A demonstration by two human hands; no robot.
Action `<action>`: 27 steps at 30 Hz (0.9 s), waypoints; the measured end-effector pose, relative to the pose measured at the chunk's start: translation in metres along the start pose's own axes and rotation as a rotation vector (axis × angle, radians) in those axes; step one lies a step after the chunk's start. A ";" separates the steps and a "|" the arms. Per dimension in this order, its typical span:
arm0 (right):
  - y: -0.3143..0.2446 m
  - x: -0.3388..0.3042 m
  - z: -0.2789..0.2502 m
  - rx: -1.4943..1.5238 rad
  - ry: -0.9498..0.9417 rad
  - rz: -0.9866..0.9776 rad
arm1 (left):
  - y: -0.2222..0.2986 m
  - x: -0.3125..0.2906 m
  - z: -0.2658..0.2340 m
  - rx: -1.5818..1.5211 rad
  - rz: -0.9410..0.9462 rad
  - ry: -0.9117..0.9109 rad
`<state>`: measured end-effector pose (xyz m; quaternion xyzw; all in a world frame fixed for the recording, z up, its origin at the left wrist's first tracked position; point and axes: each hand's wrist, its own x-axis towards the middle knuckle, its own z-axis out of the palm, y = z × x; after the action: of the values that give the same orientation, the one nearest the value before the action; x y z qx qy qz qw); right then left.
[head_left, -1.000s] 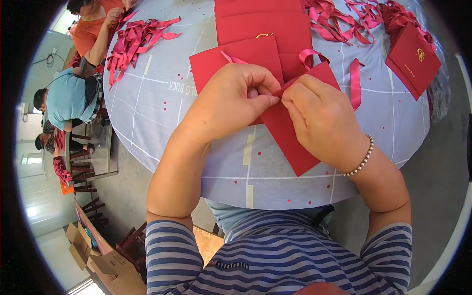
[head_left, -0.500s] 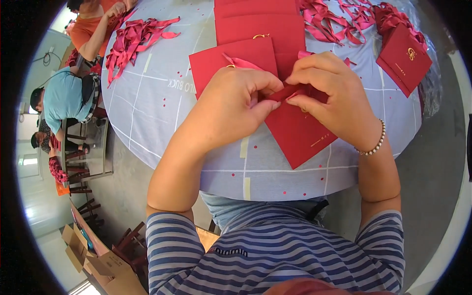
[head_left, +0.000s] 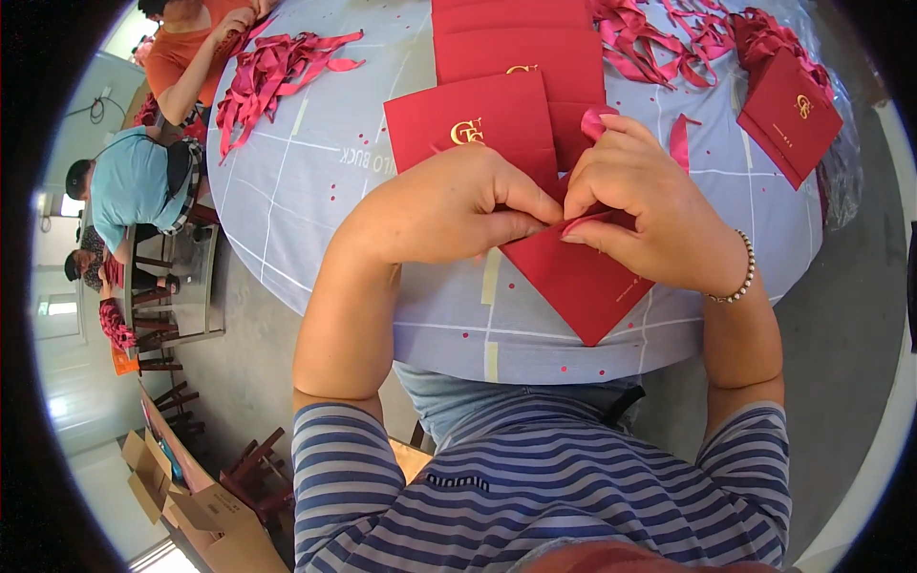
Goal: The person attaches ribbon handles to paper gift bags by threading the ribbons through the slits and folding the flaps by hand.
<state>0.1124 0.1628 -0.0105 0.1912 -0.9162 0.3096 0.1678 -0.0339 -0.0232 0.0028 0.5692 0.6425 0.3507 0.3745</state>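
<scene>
Red paper bag lies half hidden under both hands, left and right grips pinching its ribbon.

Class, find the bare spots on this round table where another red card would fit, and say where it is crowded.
Bare cloth lies between the ribbon pile and the red cards. A strip below the left hand is bare too. The far right, around the ribbons, is crowded.
</scene>
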 end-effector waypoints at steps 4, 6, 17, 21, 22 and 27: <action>0.000 0.001 -0.001 0.047 -0.029 -0.019 | -0.007 0.001 -0.002 -0.107 0.022 -0.114; -0.001 0.001 -0.003 0.039 -0.037 -0.016 | -0.009 -0.002 -0.006 -0.129 0.061 -0.125; -0.001 -0.004 -0.011 0.076 -0.106 0.001 | 0.002 0.004 0.008 0.158 0.177 -0.012; 0.001 -0.004 -0.010 0.111 -0.147 -0.032 | -0.006 0.005 0.012 0.248 0.319 0.047; 0.002 -0.003 -0.009 0.121 -0.175 -0.024 | -0.009 0.006 0.012 0.386 0.447 0.089; 0.007 -0.006 -0.022 0.127 -0.211 -0.062 | -0.006 -0.008 -0.010 0.455 0.217 0.180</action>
<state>0.1186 0.1839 -0.0001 0.2612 -0.9009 0.3399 0.0674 -0.0443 -0.0322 0.0031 0.6710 0.6706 0.2846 0.1384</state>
